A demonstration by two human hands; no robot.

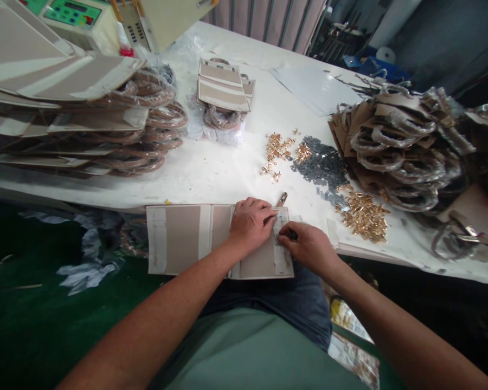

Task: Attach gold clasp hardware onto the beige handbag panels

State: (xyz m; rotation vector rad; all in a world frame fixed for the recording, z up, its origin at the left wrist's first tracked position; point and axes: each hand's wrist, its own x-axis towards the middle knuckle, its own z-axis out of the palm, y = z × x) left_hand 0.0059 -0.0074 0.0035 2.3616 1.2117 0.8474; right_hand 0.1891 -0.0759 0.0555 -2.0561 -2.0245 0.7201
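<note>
Under the right hand (309, 246), tiny dark piece (293, 234) mostly hidden; control machine (75, 16) cut off above.

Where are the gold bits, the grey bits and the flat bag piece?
gold bits (364, 216): head view, middle of the nearer pile.
grey bits (321, 162): head view, middle of the pile.
flat bag piece (179, 238): head view, its bare tan left half.

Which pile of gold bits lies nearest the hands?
The larger gold pile right of the right hand; the other gold pile lies farther back.
</note>
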